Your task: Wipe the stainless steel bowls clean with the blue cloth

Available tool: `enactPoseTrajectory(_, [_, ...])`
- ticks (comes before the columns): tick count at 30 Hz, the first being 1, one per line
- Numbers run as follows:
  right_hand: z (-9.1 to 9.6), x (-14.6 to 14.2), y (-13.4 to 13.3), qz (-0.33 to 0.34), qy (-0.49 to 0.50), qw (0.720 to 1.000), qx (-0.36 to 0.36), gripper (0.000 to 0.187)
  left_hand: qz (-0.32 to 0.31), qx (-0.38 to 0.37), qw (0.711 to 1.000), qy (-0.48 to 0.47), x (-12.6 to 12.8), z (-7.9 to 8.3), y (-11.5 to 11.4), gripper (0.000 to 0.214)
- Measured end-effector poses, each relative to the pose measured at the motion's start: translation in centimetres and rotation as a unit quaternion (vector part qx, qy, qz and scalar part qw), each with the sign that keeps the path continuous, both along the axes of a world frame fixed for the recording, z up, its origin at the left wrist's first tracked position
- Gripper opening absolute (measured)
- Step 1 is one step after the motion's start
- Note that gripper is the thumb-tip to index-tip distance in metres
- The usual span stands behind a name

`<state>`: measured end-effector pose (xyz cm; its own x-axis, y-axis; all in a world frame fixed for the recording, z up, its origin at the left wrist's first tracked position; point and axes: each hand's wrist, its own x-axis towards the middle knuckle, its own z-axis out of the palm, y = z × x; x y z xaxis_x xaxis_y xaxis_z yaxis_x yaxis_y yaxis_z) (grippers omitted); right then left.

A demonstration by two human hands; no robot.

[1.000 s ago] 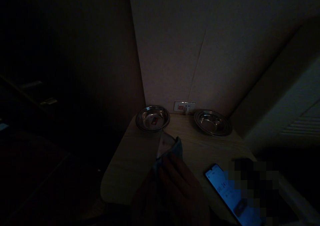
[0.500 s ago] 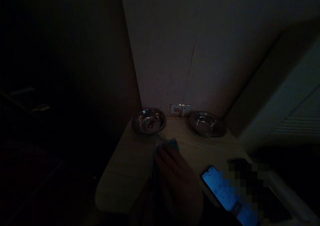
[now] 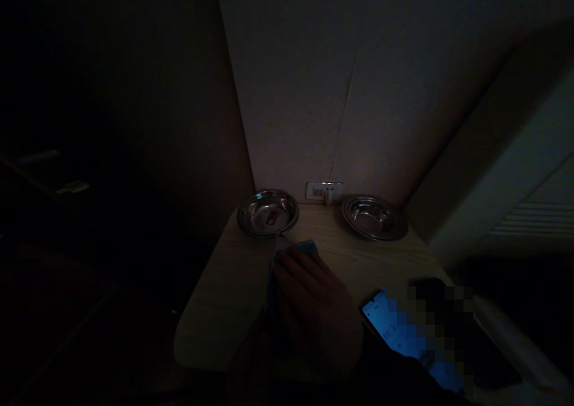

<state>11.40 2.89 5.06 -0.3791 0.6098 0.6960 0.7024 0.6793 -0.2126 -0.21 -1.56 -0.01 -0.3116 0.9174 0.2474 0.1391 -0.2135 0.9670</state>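
Note:
My right hand (image 3: pixel 314 304) is closed over a blue-green piece (image 3: pixel 308 247) that looks like a cloth, its fingers pressed together on top. A pale, pointed tip (image 3: pixel 280 238) sticks out beyond the fingertips, near the front rim of the left metal bowl (image 3: pixel 269 214); what it belongs to is too dark to tell. Lower and to the left, my left hand (image 3: pixel 251 349) is a dim shape close to the underside of the cloth. Its fingers are lost in the dark.
Everything stands on a small pale wooden table (image 3: pixel 215 310). Shallow metal bowls (image 3: pixel 374 219) sit at the back right, by a wall socket (image 3: pixel 323 191) with a plug. A lit phone (image 3: pixel 381 316) and a dark flat object (image 3: pixel 493 358) lie to the right.
My right hand and the cloth have shifted slightly up and to the left in view. The bowls also appear a little higher, as the view has tilted slightly.

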Motion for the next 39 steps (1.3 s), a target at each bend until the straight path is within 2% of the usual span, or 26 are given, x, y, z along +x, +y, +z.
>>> enactPoseTrajectory(2, [-0.1,-0.5,0.1,-0.021,0.019,0.999,-0.023,0.033,-0.003,0.002,1.000,0.000,-0.1,0.0,0.0,0.031])
enactPoseTrajectory(6, [-0.3,-0.8,0.1,-0.020,0.059,0.996,0.057,0.031,-0.009,0.004,1.000,0.001,-0.2,0.0,0.0,0.031])
enactPoseTrajectory(9, [0.5,-0.3,0.8,0.000,0.011,0.999,-0.031,0.032,-0.012,0.001,1.000,0.002,-0.1,0.0,-0.2,0.031])
enactPoseTrajectory(12, [0.6,0.0,0.5,-0.004,0.013,0.999,-0.038,0.034,-0.011,-0.001,1.000,0.003,0.0,0.1,-0.3,0.030])
enactPoseTrajectory(15, [-0.7,0.2,-1.0,0.010,0.002,1.000,0.025,0.034,-0.007,-0.003,1.000,0.003,0.0,0.1,-0.1,0.030])
enactPoseTrajectory(17, [-1.6,0.2,-1.4,0.027,0.019,0.999,0.036,0.034,-0.003,-0.004,1.000,0.003,0.1,0.0,0.0,0.030])
enactPoseTrajectory(21, [-2.6,0.2,0.1,0.005,0.137,0.989,-0.046,0.034,0.013,-0.005,1.000,0.004,-0.1,-0.1,0.3,0.031])
enactPoseTrajectory(24, [-3.3,0.2,0.8,-0.035,0.248,0.961,-0.118,0.033,0.033,-0.004,0.999,0.010,-0.4,-0.3,0.3,0.032])
enactPoseTrajectory(26, [-4.2,0.1,0.2,-0.049,0.282,0.947,-0.146,0.035,0.046,-0.006,0.999,0.016,-0.6,-0.4,0.2,0.032])
enactPoseTrajectory(32, [-6.7,-0.7,-3.2,-0.073,0.256,0.957,-0.112,0.036,0.063,-0.017,0.997,0.038,-0.4,-0.8,-0.5,0.031])
enactPoseTrajectory(39, [-7.6,-1.2,-4.3,-0.065,0.215,0.970,-0.090,0.042,0.082,-0.023,0.993,0.080,-1.2,-2.1,-1.8,0.031])
